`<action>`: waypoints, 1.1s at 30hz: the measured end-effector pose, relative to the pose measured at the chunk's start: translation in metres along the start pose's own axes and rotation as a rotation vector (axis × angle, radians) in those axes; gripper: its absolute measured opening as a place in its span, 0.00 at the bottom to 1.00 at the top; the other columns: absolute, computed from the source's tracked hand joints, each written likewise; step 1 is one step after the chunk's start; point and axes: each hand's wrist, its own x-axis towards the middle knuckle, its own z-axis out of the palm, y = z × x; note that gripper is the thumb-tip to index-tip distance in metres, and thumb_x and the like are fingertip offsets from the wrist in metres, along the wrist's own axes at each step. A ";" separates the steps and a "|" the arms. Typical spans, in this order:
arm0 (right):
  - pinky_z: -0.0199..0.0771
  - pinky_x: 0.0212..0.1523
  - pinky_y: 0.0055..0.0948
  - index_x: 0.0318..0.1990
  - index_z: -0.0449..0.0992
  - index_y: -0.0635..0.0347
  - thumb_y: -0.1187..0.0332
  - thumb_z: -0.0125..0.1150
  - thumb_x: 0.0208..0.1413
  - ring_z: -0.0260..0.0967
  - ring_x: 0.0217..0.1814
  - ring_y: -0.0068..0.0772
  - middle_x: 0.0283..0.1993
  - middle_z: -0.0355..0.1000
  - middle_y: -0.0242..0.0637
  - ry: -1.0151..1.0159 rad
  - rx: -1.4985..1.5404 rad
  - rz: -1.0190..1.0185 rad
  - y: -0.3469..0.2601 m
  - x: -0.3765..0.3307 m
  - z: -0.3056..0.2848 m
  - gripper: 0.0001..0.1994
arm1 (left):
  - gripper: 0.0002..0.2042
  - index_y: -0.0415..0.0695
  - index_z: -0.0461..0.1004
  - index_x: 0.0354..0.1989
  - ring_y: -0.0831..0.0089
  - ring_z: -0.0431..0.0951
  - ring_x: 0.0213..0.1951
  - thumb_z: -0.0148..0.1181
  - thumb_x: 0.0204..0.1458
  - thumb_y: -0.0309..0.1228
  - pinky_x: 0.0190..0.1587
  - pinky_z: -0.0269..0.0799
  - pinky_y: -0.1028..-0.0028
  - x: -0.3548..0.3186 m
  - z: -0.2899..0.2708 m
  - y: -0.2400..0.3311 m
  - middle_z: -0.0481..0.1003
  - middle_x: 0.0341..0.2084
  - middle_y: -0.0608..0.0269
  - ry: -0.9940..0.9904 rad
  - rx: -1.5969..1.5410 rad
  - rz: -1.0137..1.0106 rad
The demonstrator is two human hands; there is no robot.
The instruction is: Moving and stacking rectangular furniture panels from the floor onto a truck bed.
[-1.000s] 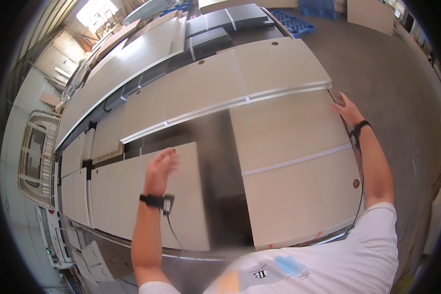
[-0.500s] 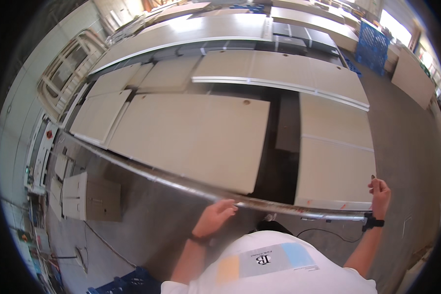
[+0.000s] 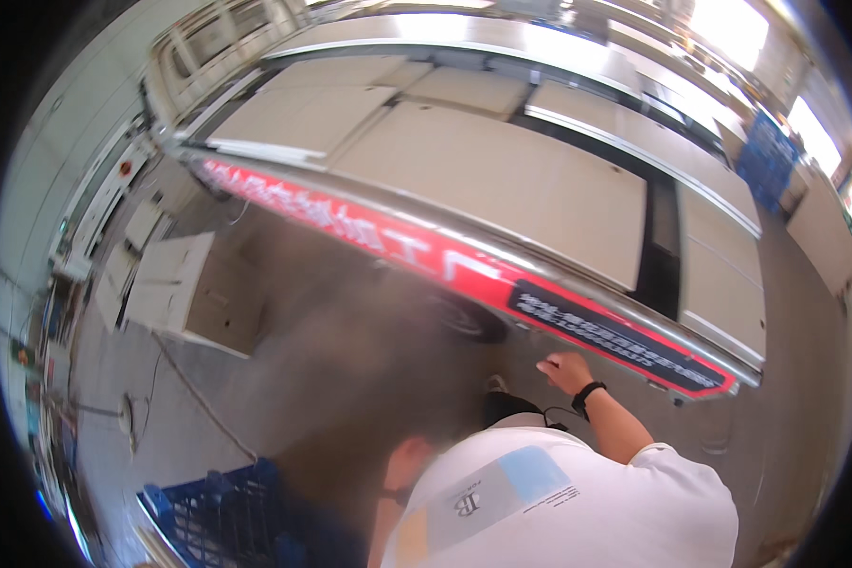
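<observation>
Only the right hand (image 3: 565, 370) shows clearly, loosely curled and empty, just below the red-and-black edge strip (image 3: 464, 260) of the panel table; the left hand (image 3: 395, 464) is blurred, grip unclear

I see open floor (image 3: 369, 312) mid-frame; the long red-edged counter (image 3: 464, 256) bars my right hand (image 3: 566, 371) above.

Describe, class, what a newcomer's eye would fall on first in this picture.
A long red and black banner strip runs slantwise along the metal table edge. Above it lie large pale boards side by side. Low down, the person's right hand hangs just below the strip, and a blue crate sits bottom left.
</observation>
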 end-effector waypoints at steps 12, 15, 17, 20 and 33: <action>0.74 0.54 0.45 0.46 0.84 0.50 0.49 0.58 0.58 0.76 0.52 0.50 0.48 0.81 0.40 -0.769 -0.541 0.189 0.015 0.175 0.283 0.19 | 0.10 0.40 0.79 0.42 0.62 0.82 0.41 0.49 0.60 0.25 0.42 0.80 0.61 -0.080 -0.146 -0.320 0.81 0.39 0.51 0.590 0.340 -0.283; 0.76 0.40 0.44 0.39 0.84 0.51 0.55 0.57 0.59 0.78 0.42 0.47 0.41 0.81 0.40 -0.706 -1.174 -0.633 -0.115 0.246 0.364 0.13 | 0.12 0.42 0.81 0.39 0.59 0.83 0.41 0.47 0.60 0.27 0.41 0.80 0.59 -0.130 -0.189 -0.343 0.81 0.38 0.50 0.298 0.834 -0.499; 0.73 0.33 0.40 0.22 0.81 0.60 0.49 0.58 0.58 0.76 0.25 0.35 0.22 0.77 0.39 -0.709 -0.453 0.026 -0.238 0.288 0.423 0.23 | 0.13 0.42 0.82 0.38 0.57 0.83 0.42 0.47 0.60 0.29 0.42 0.80 0.59 -0.169 -0.216 -0.338 0.81 0.38 0.49 0.262 0.600 -0.610; 0.65 0.21 0.31 0.23 0.77 0.60 0.46 0.57 0.61 0.67 0.16 0.29 0.16 0.69 0.34 -0.794 -0.283 -0.132 -0.441 0.328 0.512 0.25 | 0.14 0.45 0.75 0.50 0.54 0.80 0.39 0.50 0.58 0.33 0.33 0.76 0.57 -0.186 -0.265 -0.343 0.79 0.39 0.46 0.567 0.065 -0.631; 0.74 0.32 0.27 0.34 0.80 0.60 0.53 0.55 0.65 0.73 0.25 0.26 0.28 0.79 0.35 -1.084 -0.348 -0.130 -0.793 0.361 0.839 0.19 | 0.15 0.45 0.80 0.40 0.44 0.79 0.40 0.54 0.57 0.42 0.43 0.74 0.48 -0.129 -0.607 -0.525 0.80 0.37 0.46 0.492 0.195 -0.792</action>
